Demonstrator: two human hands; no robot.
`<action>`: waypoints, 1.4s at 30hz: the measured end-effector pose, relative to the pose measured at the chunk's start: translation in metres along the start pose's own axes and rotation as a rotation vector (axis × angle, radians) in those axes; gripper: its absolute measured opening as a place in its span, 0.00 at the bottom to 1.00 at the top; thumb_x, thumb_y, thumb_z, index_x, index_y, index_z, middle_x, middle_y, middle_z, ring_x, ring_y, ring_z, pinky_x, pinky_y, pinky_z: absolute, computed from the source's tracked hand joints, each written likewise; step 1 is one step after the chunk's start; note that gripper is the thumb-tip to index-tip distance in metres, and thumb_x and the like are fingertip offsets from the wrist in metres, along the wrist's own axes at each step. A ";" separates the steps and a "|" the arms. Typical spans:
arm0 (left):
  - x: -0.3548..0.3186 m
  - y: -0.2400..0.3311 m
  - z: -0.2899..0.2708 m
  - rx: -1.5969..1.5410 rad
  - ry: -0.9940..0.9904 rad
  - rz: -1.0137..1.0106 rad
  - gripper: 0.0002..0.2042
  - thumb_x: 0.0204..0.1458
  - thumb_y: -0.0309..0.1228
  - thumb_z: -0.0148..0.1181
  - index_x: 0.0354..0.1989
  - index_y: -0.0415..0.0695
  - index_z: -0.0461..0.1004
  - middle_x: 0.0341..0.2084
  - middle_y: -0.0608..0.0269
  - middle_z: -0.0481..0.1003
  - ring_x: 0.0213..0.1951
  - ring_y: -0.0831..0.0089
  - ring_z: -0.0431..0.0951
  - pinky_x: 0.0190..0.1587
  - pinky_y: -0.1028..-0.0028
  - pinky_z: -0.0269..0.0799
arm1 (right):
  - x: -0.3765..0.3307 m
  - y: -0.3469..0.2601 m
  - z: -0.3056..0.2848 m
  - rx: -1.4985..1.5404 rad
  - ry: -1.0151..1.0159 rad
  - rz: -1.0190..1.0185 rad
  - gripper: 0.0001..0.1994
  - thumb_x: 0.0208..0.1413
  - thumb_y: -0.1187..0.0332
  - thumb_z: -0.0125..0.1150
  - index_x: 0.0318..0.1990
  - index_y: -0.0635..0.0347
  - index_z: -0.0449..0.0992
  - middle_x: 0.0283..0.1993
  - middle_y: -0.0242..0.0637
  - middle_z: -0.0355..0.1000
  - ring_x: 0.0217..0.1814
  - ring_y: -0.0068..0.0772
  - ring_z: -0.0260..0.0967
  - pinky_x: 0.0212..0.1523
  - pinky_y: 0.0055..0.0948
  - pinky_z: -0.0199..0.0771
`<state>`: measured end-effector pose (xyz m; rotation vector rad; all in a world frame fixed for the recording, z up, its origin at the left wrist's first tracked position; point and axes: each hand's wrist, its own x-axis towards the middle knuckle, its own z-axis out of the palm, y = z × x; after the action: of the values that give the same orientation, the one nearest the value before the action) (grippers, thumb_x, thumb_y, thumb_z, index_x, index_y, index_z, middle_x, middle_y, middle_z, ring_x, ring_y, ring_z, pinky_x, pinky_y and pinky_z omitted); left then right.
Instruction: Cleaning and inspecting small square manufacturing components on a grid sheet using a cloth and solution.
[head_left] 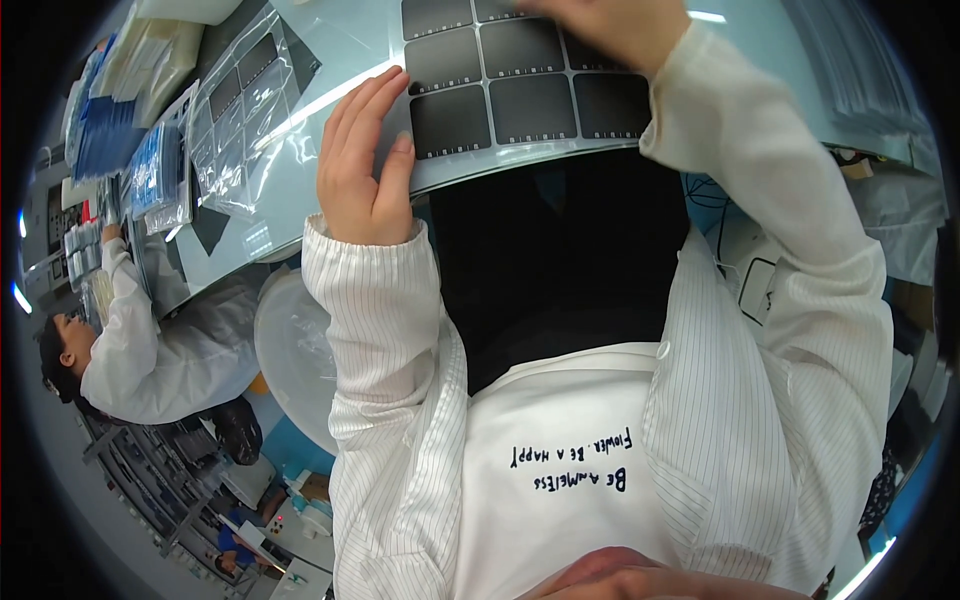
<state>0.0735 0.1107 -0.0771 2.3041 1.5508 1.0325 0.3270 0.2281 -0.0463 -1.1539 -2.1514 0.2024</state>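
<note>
1. Both arms wear long white sleeves with fine dark pinstripes and ribbed cuffs.
2. The matching coat hangs open over a white shirt bearing dark lettering.
3. Left hand [362, 160] and right hand [610, 25] are bare.

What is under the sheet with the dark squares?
The sheet of dark squares lies on the pale worktable, held by the left hand and right hand. Whatever lies directly beneath it is covered.

Dark grey squares [530, 90] on pale sheet, white pinstriped sleeves [385, 300], blue packets [105, 135], clear bags [245, 110]
</note>
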 end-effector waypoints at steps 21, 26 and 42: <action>-0.005 0.002 0.005 -0.515 0.376 -0.236 0.22 0.53 0.21 0.47 0.59 0.34 0.63 0.49 0.47 0.72 0.50 0.61 0.74 0.53 0.67 0.68 | 0.027 -0.020 0.008 0.337 -0.341 -0.015 0.12 0.46 0.65 0.67 0.35 0.63 0.76 0.31 0.42 0.70 0.29 0.40 0.71 0.30 0.32 0.69; -0.009 0.005 0.001 -0.491 0.412 -0.269 0.24 0.54 0.22 0.47 0.62 0.34 0.58 0.51 0.47 0.69 0.50 0.60 0.74 0.51 0.66 0.70 | 0.000 -0.046 0.034 0.132 -0.219 -0.207 0.13 0.48 0.61 0.63 0.36 0.62 0.76 0.33 0.43 0.73 0.33 0.42 0.75 0.32 0.36 0.75; -0.008 0.023 -0.017 -0.342 0.297 -0.281 0.24 0.53 0.21 0.47 0.61 0.33 0.58 0.53 0.44 0.67 0.51 0.57 0.73 0.50 0.64 0.71 | 0.010 -0.078 0.018 0.252 -0.591 -0.452 0.15 0.41 0.67 0.68 0.37 0.58 0.74 0.32 0.38 0.68 0.30 0.42 0.71 0.28 0.34 0.73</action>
<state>0.0783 0.0899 -0.0569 1.7124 1.5885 1.4745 0.2587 0.1927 -0.0220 -0.4708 -2.7309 0.6506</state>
